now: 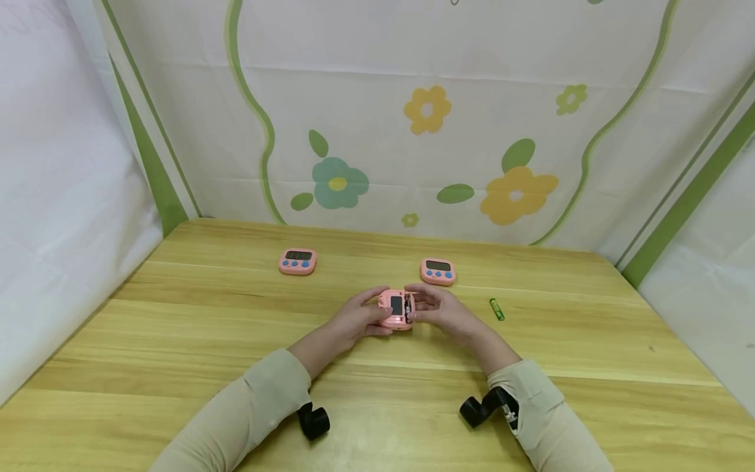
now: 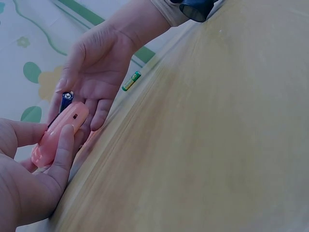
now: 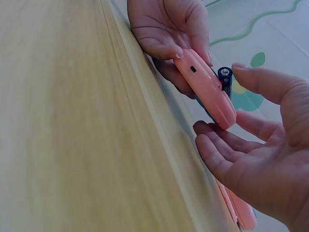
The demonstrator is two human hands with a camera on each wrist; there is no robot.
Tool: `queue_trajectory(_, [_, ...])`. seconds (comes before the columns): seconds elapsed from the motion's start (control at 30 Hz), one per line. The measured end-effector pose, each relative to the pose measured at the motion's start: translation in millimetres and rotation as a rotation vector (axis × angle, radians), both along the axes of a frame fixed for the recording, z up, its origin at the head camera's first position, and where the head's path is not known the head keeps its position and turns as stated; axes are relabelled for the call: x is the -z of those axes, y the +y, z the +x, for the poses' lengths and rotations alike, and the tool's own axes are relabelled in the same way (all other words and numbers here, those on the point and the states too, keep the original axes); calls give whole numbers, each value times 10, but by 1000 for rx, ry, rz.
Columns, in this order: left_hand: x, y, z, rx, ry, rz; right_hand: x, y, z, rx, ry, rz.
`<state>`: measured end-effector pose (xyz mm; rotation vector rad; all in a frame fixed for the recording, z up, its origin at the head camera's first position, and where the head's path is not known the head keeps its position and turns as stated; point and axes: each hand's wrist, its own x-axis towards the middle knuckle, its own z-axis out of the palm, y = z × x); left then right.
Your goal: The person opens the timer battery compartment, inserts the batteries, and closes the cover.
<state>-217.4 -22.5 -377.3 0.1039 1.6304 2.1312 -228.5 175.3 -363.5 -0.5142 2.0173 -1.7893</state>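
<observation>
My left hand (image 1: 358,320) grips a pink digital timer (image 1: 397,323) above the table, its back turned up with the thumb across it. A dark battery (image 3: 225,79) sticks up from the timer's back, at the uncovered battery slot near the right end. Beside that end is my right hand (image 3: 263,140), its fingers loosely extended by the timer's edge. The right thumb (image 3: 244,72) points at the battery's end with a small gap. In the left wrist view, the same battery (image 2: 66,99) stands between the timer and the right palm.
A pink timer (image 1: 297,261) with blue buttons lies at the back left, and another timer (image 1: 438,271) lies beyond my right hand. A green battery (image 1: 497,309) rests on the wooden table (image 1: 389,406) to the right. A flowered curtain (image 1: 389,131) hangs behind.
</observation>
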Motion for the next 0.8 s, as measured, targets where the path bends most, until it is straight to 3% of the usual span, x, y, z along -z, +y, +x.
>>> queue_trajectory(0.53, [-5, -4, -1, 9, 7, -13, 7, 7, 2, -43, -45, -1])
queue_trajectory(0.8, [-2, -4, -5, 4, 0, -18, 20, 1, 5, -1, -86, 1])
